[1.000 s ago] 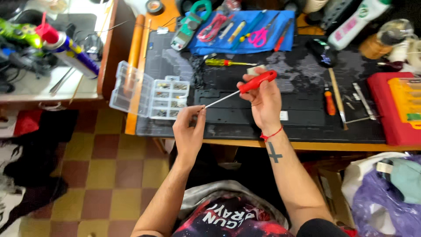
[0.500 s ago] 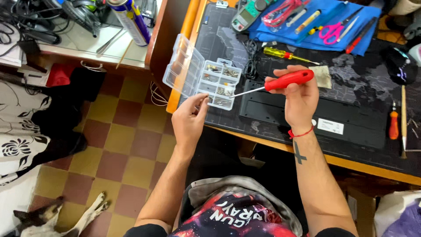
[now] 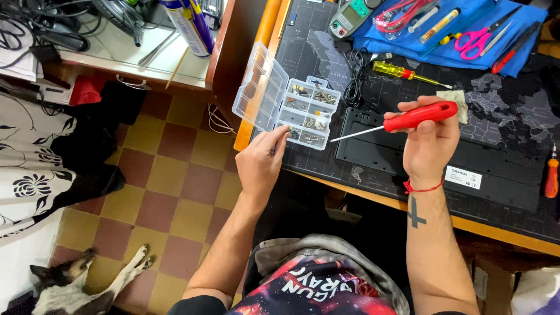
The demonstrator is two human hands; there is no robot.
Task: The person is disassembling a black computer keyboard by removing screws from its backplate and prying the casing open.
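Looks like the sorting of small hardware between a screwdriver and a parts box, midway through work on the black keyboard [image 3: 379, 153] lying back-up on the dark desk mat [image 3: 513, 125]. Right hand [image 3: 429, 143] closed firmly around the red-handled screwdriver [image 3: 417, 116], held level above the keyboard, shaft pointing left with its tip just short of the clear compartment box [image 3: 306, 114]. Left hand [image 3: 259, 166] at the near edge of that box, fingertips [image 3: 279, 139] drawn together in a pinch over the front compartments; impossible to tell whether a screw sits between them or the pinch is bare. Box at the left front corner of the desk, lid [image 3: 259, 87] flung open and tilted out past the edge, compartments showing small metal parts. Judged from this: a pick or a drop at the box. Calls next for a fine, steady pinch kept over one compartment, no nudging of the box toward the edge, and the screwdriver tip kept clear of the left fingers.
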